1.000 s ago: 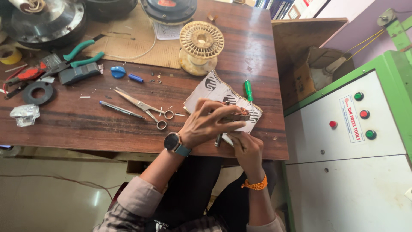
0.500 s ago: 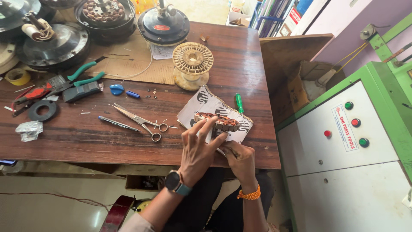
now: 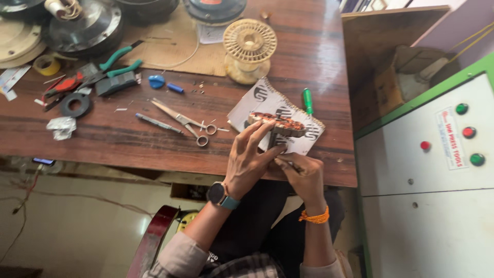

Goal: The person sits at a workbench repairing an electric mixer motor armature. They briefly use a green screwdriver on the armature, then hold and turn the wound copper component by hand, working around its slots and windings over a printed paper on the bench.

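both hands pinch a copper-wound stator above white patterned card.

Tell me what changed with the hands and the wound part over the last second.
The left hand went from lying flat over the wound part to gripping its near edge with raised fingers. The right hand stayed just below it. Scissors and spool did not move.

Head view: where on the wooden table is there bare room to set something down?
Bare wood lies along the near edge of the brown wooden table, below the steel scissors, and at the far right past the cream wire spool. The left end around the green-handled pliers is crowded.
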Demonstrator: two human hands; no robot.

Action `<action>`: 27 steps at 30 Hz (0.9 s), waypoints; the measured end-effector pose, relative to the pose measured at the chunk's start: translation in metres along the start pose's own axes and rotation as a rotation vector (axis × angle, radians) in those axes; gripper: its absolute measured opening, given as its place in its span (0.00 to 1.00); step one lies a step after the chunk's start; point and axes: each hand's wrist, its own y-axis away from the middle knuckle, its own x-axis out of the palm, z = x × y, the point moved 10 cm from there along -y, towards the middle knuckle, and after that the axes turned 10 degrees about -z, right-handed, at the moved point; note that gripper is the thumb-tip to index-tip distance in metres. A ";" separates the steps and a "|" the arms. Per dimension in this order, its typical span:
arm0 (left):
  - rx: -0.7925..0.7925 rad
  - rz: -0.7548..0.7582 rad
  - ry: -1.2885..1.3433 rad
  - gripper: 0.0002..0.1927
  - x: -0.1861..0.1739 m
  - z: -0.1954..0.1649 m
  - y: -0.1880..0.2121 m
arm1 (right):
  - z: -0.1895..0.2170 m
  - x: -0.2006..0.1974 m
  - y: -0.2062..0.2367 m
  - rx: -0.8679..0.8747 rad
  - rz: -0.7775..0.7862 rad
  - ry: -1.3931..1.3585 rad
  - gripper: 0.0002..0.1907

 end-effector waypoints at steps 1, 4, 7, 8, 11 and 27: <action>-0.020 -0.014 0.015 0.17 -0.002 0.002 -0.001 | 0.001 -0.001 -0.001 0.008 -0.001 -0.010 0.05; -0.113 -0.079 0.099 0.10 -0.007 0.007 -0.003 | 0.014 -0.009 0.000 -0.057 -0.027 -0.060 0.05; -0.237 -0.196 0.199 0.07 -0.013 0.014 -0.004 | 0.026 -0.019 -0.002 -0.110 -0.070 -0.081 0.05; -0.254 -0.251 0.201 0.08 -0.017 0.015 -0.004 | 0.030 -0.021 -0.004 -0.115 -0.083 -0.082 0.05; -0.302 -0.332 0.219 0.09 -0.018 0.016 -0.005 | 0.032 -0.032 -0.013 -0.014 -0.125 -0.034 0.04; -0.357 -0.326 0.138 0.08 0.005 0.005 -0.003 | 0.049 -0.025 -0.091 0.049 0.032 0.062 0.06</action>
